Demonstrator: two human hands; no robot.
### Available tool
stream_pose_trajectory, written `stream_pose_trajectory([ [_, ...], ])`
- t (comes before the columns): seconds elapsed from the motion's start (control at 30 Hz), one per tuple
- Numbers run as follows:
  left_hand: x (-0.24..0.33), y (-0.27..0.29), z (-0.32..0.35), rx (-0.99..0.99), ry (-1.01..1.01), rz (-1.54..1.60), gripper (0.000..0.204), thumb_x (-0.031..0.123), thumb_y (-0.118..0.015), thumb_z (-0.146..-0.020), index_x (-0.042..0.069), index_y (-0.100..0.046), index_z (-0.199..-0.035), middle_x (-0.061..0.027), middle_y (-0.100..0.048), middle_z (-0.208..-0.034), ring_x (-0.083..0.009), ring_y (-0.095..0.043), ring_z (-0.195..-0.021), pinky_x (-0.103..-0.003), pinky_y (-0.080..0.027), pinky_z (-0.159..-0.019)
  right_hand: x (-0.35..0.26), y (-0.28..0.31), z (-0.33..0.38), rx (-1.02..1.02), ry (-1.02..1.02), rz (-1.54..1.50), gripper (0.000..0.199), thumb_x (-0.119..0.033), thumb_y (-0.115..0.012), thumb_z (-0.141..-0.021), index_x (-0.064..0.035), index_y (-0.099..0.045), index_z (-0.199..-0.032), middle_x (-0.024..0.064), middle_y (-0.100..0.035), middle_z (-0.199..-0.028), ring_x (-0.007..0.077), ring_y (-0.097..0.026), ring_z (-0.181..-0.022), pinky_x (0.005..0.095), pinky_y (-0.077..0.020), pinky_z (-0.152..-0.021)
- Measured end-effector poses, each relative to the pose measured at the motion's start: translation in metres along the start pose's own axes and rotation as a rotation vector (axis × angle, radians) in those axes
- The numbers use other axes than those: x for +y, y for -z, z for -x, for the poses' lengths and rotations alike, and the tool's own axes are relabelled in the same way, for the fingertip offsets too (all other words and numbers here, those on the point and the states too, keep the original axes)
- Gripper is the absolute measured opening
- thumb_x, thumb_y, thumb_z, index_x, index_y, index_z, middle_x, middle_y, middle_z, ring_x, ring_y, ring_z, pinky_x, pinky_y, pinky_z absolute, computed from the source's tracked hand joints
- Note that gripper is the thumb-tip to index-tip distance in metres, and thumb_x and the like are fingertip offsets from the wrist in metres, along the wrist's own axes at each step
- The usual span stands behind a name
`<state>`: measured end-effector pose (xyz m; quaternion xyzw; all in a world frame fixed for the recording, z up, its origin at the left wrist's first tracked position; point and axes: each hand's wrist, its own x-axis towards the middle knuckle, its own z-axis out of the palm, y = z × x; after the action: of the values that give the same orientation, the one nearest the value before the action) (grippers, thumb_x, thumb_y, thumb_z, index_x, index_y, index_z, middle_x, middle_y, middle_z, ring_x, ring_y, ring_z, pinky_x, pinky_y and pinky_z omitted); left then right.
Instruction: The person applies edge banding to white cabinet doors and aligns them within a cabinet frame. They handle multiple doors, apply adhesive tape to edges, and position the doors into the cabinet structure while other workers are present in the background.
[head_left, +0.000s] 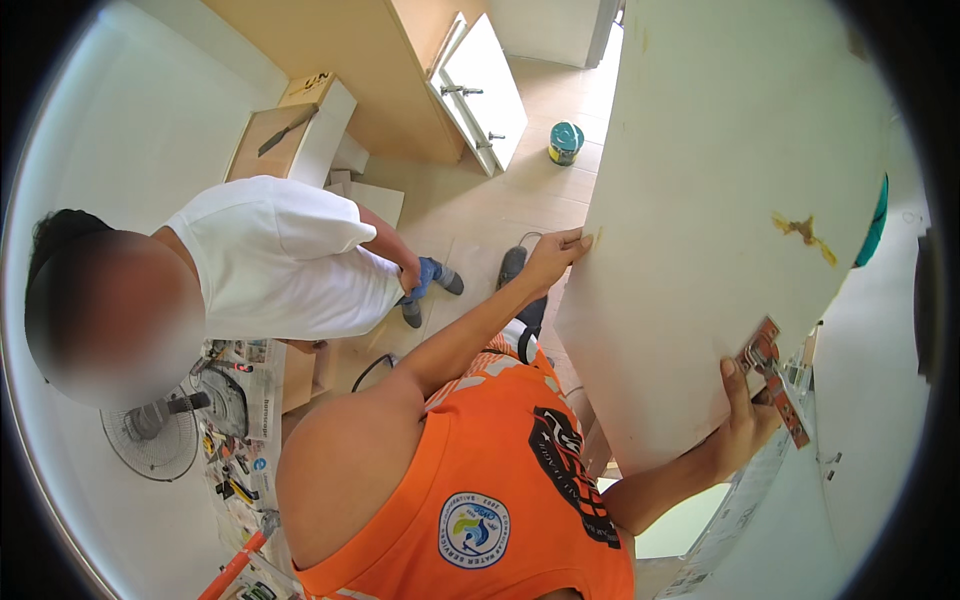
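Observation:
A large off-white panel (690,200) stands at an angle before me, with yellowish-brown smears on its face. My left hand (558,257) is closed on the panel's left edge, thumb on the near face. Down at the lower right, my right hand (748,412) is at the panel's lower edge, its fingers curled around a hinge-like metal fitting (772,380). That fitting has reddish-brown plates and silvery parts. Part of it is hidden behind the fingers, and I cannot tell whether it is fixed to the panel.
A person in a white shirt (290,260) stands at left. Behind, white cabinet doors (495,90) with hinges lean near a teal-and-yellow can (565,143) on the floor. A fan (150,440) and scattered tools (235,475) lie on newspaper at lower left. A box (300,135) stands against the wall.

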<state>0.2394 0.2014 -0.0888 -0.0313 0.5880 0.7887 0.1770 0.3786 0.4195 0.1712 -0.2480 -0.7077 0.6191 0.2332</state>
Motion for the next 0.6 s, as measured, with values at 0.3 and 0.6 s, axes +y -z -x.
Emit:
stream_pose_trajectory([
  [0.3, -0.001, 0.089, -0.039, 0.170, 0.081, -0.113, 0.045, 0.021, -0.064, -0.099, -0.004, -0.058, -0.136, -0.0107, -0.070, -0.115, -0.0135, -0.064, -0.102, -0.029, -0.049, -0.091, 0.045, -0.124, -0.098, -0.274, -0.136, 0.130, 0.043, -0.007, -0.081, -0.073, 0.0089, -0.064, -0.110, 0.0127, -0.068, -0.098, 0.0209, -0.063, -0.084, 0.0328, -0.0483, -0.086],
  [0.6, -0.043, 0.186, -0.097, 0.321, 0.081, -0.145, 0.050, 0.018, -0.073, -0.091, -0.003, -0.059, -0.134, -0.0114, -0.074, -0.107, -0.0091, -0.064, -0.088, -0.026, -0.051, -0.078, 0.180, -0.217, -0.212, -0.466, -0.242, 0.048, 0.048, -0.005, -0.076, -0.079, 0.0076, -0.061, -0.123, 0.0126, -0.065, -0.116, 0.0230, -0.060, -0.104, 0.0326, -0.0425, -0.098],
])
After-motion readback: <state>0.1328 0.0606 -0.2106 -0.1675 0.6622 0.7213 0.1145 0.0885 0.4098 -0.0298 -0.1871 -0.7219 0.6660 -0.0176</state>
